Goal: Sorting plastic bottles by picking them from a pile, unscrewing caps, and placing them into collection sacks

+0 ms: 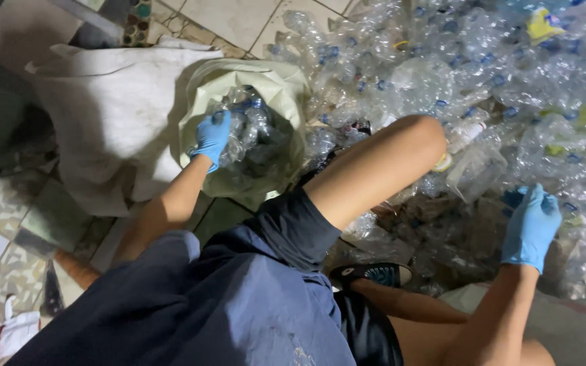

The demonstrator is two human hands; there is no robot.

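The left hand [211, 137] grips a clear crushed plastic bottle [239, 132] over the open pale-green sack [286, 88], while the right hand [530, 227], fingers curled among the heap of clear plastic bottles [483, 81] right of that sack, holds nothing I can make out.

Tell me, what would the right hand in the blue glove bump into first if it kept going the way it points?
Most likely the pile of clear plastic bottles: the right hand points up into it, seemingly touching one already. Depth is hard to judge.
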